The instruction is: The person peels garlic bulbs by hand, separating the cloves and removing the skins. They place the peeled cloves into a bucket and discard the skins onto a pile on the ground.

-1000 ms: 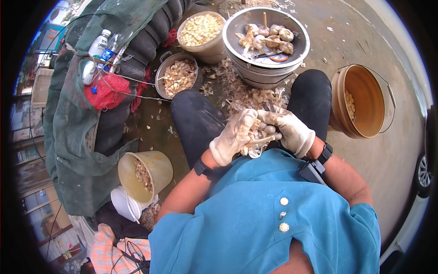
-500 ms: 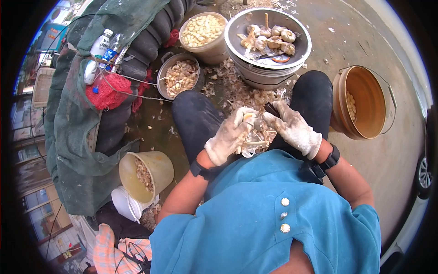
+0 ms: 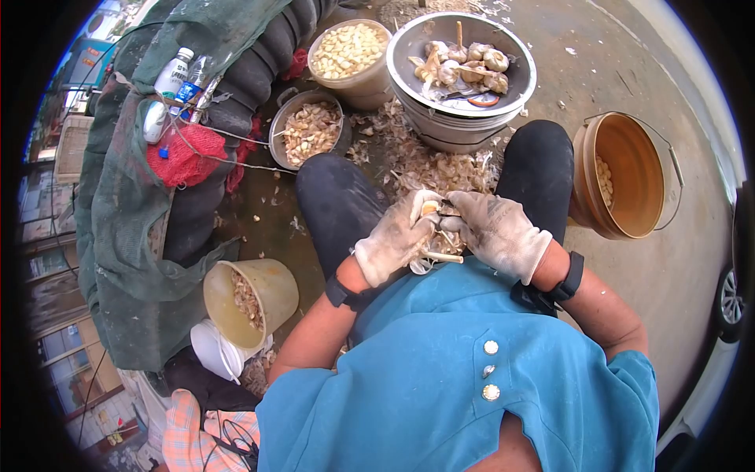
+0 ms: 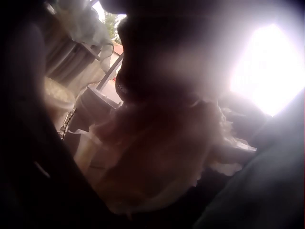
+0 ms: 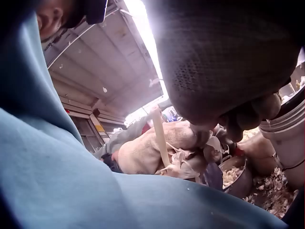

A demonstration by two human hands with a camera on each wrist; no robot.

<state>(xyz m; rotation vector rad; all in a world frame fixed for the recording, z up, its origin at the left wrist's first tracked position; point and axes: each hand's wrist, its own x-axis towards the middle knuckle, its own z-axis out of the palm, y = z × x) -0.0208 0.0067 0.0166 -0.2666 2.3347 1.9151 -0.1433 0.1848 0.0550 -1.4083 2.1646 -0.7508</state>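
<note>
My left hand [image 3: 395,237], in a soiled white glove, holds a partly opened garlic bulb [image 5: 183,168] over my lap. Its pale stalk [image 3: 443,257] sticks out below the fingers, and a peeled yellowish clove [image 3: 429,208] shows by the thumb. Close against the bulb from the other side is my gloved right hand [image 3: 501,234], back up and fingers curled. It grips a small dark tool [image 3: 448,208], mostly hidden by the fingers. In the left wrist view the garlic [image 4: 157,157] is dark and blurred.
Whole garlic bulbs [image 3: 476,67] lie in a metal basin [image 3: 515,102] on stacked buckets ahead. Left of it stand a tub of peeled cloves [image 3: 346,51] and a pot of unpeeled cloves [image 3: 309,132]. A brown bucket [image 3: 641,173] is at right, a tipped cream bucket [image 3: 279,295] at left. Skins [image 3: 448,169] litter the ground.
My right hand drew away from the garlic half a second ago, showing the dark tool, and has come back against the bulb, back upward. The left hand keeps its hold, nearly in place.
</note>
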